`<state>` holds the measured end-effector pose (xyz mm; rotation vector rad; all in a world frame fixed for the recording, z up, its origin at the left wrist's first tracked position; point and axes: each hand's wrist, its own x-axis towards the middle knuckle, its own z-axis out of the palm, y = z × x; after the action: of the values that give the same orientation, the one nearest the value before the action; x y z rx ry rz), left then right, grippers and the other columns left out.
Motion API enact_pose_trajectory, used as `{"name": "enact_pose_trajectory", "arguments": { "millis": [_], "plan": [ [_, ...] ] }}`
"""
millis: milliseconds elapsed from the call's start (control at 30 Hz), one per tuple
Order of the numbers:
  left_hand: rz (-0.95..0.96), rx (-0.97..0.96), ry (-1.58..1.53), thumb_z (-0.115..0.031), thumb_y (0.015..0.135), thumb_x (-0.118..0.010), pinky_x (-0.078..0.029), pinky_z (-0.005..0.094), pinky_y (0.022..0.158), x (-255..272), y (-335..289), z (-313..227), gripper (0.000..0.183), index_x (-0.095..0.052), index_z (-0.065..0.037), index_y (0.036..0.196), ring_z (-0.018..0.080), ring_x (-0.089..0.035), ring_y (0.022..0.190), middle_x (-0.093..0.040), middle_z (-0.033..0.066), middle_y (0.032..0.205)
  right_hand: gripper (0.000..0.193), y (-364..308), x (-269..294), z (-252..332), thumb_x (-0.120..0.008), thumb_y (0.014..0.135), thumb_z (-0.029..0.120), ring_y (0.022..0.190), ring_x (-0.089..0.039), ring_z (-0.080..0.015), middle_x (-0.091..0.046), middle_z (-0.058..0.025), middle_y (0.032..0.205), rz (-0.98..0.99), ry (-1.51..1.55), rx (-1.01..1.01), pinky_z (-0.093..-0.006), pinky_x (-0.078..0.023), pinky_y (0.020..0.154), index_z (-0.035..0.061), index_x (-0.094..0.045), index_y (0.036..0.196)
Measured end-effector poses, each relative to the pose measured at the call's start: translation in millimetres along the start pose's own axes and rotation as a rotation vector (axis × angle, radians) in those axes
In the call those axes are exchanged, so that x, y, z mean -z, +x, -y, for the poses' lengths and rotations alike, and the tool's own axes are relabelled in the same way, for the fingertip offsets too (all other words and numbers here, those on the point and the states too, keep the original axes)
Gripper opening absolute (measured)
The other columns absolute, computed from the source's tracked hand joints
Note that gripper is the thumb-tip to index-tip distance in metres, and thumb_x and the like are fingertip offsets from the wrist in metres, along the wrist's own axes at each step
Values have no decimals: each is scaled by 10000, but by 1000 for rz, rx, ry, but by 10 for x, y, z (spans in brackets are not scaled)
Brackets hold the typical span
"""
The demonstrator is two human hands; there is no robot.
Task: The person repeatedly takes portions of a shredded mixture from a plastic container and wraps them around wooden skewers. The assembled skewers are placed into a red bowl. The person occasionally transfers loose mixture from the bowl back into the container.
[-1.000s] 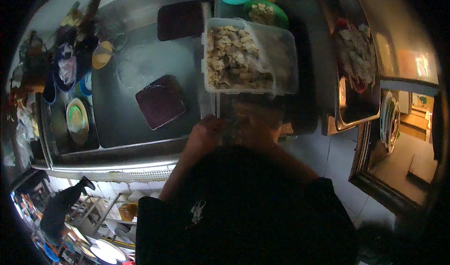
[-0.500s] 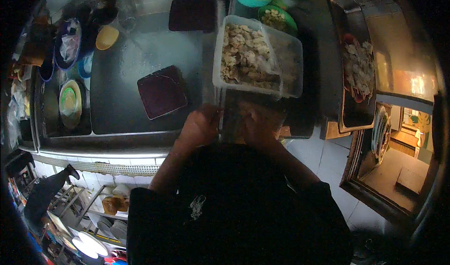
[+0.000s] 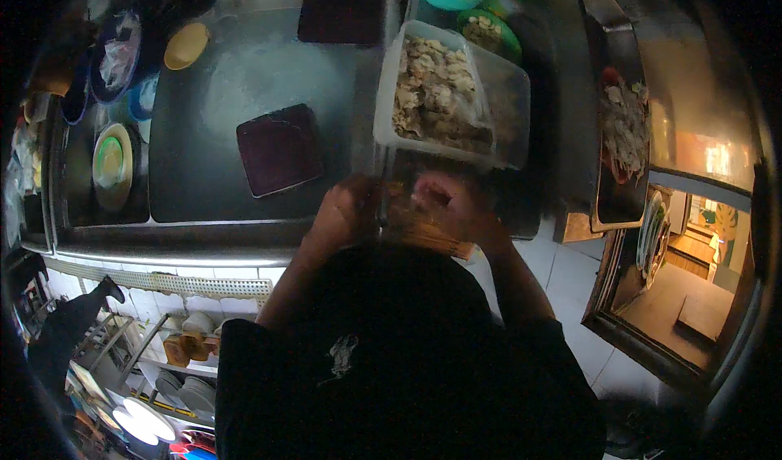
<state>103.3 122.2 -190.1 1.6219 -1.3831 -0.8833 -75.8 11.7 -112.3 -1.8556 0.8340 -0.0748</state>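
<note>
Plastic container [image 3: 388, 102], translucent and with pale food pieces [image 3: 436, 85] inside, stands in the head view just beyond the two hands. The left hand [image 3: 349, 203] is curled, and the right hand [image 3: 458, 203] has bent fingers; because of the dim light, I cannot tell whether either one grasps something. Thin sticks [image 3: 444, 240] seem to lie near the right hand. They could scatter if its wrist knocks them, and a careless push might slide the container against the green bowl [image 3: 510, 41]

The big tub [image 3: 387, 106] blocks the way ahead of the right hand [image 3: 458, 205]; there's room between two dark squares [image 3: 279, 152].
</note>
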Motion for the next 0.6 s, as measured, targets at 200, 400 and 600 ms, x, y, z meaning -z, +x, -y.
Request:
{"name": "enact_pose_trajectory", "arguments": {
  "millis": [200,400,600],
  "plan": [
    [-48,-51,31,-151,814,-544,-474,444,700,7,36,52,175,-587,-37,940,381,-576,811,-594,180,900,145,-191,-379,-255,-613,664,168,722,-601,-294,-607,-130,769,-55,-1000,-14,-416,-469,622,83,-656,773],
    [-51,-29,40,-104,790,-571,-473,432,691,91,110,-80,150,-587,-22,915,370,-577,810,-594,179,875,158,-231,-508,-571,-592,669,162,726,-596,-288,-600,-154,754,135,-950,-180,-403,-481,645,41,-662,744],
    [-31,-35,6,-83,784,-577,-468,427,673,36,118,-60,132,-588,-20,900,375,-574,795,-591,179,856,178,-288,-573,-663,-583,682,167,694,-595,-278,-606,-172,720,18,-1156,43,-412,-485,630,15,-659,733]
  ]
}}
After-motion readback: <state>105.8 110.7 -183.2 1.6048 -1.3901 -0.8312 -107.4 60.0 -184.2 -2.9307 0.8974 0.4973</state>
